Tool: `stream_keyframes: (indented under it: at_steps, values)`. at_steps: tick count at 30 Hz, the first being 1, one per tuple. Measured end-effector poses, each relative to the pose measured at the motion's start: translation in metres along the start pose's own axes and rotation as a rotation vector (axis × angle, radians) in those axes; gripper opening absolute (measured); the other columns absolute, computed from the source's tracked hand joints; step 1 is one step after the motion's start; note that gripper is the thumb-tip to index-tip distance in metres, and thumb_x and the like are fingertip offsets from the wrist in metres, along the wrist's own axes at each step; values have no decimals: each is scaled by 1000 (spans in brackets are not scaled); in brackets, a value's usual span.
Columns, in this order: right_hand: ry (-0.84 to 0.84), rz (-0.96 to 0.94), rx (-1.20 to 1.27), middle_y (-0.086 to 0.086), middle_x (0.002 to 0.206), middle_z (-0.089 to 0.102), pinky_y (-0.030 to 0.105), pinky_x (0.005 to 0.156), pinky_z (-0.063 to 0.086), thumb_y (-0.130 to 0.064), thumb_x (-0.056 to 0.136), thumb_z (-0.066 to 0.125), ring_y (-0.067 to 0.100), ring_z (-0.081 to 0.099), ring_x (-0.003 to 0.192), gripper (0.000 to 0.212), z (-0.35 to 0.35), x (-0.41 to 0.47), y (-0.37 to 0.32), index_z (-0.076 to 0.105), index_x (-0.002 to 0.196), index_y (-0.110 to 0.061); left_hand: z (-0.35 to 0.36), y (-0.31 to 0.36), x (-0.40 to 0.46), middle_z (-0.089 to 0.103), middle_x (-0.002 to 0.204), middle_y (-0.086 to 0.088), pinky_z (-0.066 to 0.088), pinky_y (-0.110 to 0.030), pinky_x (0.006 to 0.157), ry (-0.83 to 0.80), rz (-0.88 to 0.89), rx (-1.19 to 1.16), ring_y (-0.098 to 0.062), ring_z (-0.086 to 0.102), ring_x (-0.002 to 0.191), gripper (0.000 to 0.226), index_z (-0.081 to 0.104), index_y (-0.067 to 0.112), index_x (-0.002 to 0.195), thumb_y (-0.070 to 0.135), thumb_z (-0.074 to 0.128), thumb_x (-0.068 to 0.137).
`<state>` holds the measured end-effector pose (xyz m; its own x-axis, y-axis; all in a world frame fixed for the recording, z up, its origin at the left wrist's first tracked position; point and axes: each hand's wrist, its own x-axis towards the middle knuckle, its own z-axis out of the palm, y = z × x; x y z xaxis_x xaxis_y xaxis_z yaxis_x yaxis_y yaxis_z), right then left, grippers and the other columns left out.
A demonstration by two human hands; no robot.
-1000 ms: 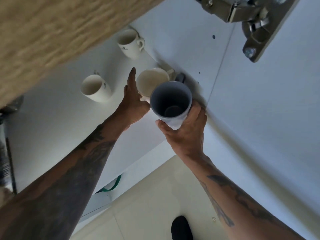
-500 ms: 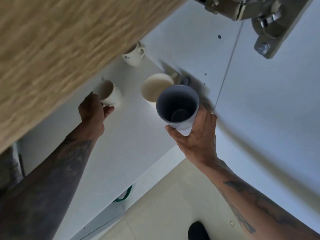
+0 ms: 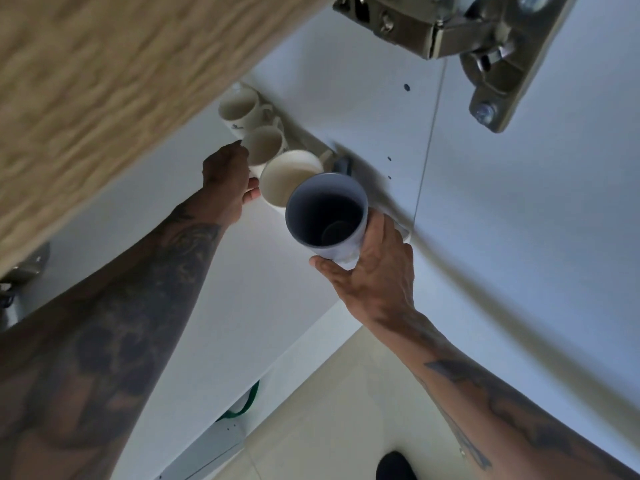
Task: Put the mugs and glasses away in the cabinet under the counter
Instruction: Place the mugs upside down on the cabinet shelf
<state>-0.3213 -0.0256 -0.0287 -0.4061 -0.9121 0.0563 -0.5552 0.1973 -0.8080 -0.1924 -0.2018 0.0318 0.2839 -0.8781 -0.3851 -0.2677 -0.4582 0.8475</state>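
Observation:
I look down into a white cabinet under a wooden counter. My right hand (image 3: 372,271) grips a tall grey mug (image 3: 327,213) above the cabinet shelf (image 3: 225,306), its mouth facing me. Three cream mugs stand in a row along the right wall: a far mug (image 3: 239,107), a middle mug (image 3: 265,147) and a wide near mug (image 3: 289,176). My left hand (image 3: 227,183) is wrapped round the side of the middle mug, touching it. A dark handle of another mug (image 3: 343,166) peeks out behind the grey one.
The wooden counter edge (image 3: 121,81) overhangs the top left. A metal door hinge (image 3: 450,32) sits at the top right on the open white door (image 3: 536,202). Beige floor tiles (image 3: 329,427) lie below, with a dark shoe (image 3: 394,465) and a green object (image 3: 242,408) under the cabinet front.
My left hand has moved the left-standing cream mug rightward into line between the far mug and the wide mug. The grey mug in my right hand stayed about where it was.

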Motion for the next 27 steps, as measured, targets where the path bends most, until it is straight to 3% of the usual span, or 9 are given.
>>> stream_keyframes:
  at_steps: [3,6,9,12,17,19,21,23,27]
  values:
    - [-7,-9,-9,-4,120,58,34,83,41,-49,64,84,21,57,109,76,0,3,0,47,123,-19,-1,3,4,65,108,-7,55,-33,63,46,-11,-31,-23,63,89,27,63,14,119,27,49,100]
    - [-4,-11,-33,-5,118,57,35,83,42,-50,64,83,20,56,107,75,2,2,1,47,123,-20,-9,8,17,61,117,-7,58,-43,94,176,31,-16,-19,56,96,41,55,9,136,30,46,102]
    - [3,-14,-30,-4,116,57,36,82,43,-50,65,82,20,56,106,75,4,2,2,48,124,-19,-11,14,25,61,122,-5,50,-43,107,95,-3,-148,-22,57,115,26,57,14,122,28,47,103]
    - [9,-16,-40,-5,115,56,30,80,37,-52,65,82,19,56,105,75,6,3,3,48,124,-21,3,18,19,58,128,-9,50,-38,105,-44,-78,-361,-28,56,128,17,54,20,114,32,48,102]
    - [23,-12,-58,-6,117,57,27,81,32,-55,65,81,17,56,106,75,9,7,2,48,125,-22,24,15,15,72,102,-10,57,-38,81,-110,-6,-359,-26,69,90,29,62,12,106,36,46,103]
    - [19,-19,-62,-6,118,57,28,81,32,-55,66,81,18,56,107,76,10,7,3,47,126,-22,20,11,18,71,97,-8,58,-34,76,-114,-32,-428,-22,71,86,34,59,14,110,42,42,104]
    - [8,-25,-63,-7,119,56,30,81,35,-55,66,81,18,56,108,77,9,8,4,47,127,-22,11,6,17,65,124,-11,52,-40,99,-100,-65,-462,-23,66,114,50,47,14,139,49,40,103]
    - [-10,-22,-50,-7,121,56,31,84,37,-53,66,81,17,56,109,79,6,8,4,46,129,-21,2,-3,14,49,149,-12,36,-44,117,-50,-104,-448,-26,48,139,62,35,16,153,52,39,103]
    - [-103,-24,9,-7,129,54,37,94,44,-51,64,83,18,53,118,88,-5,9,4,40,136,-22,-18,-28,-11,39,158,-13,33,-42,118,18,-92,-378,-26,41,144,61,36,15,154,50,34,104]
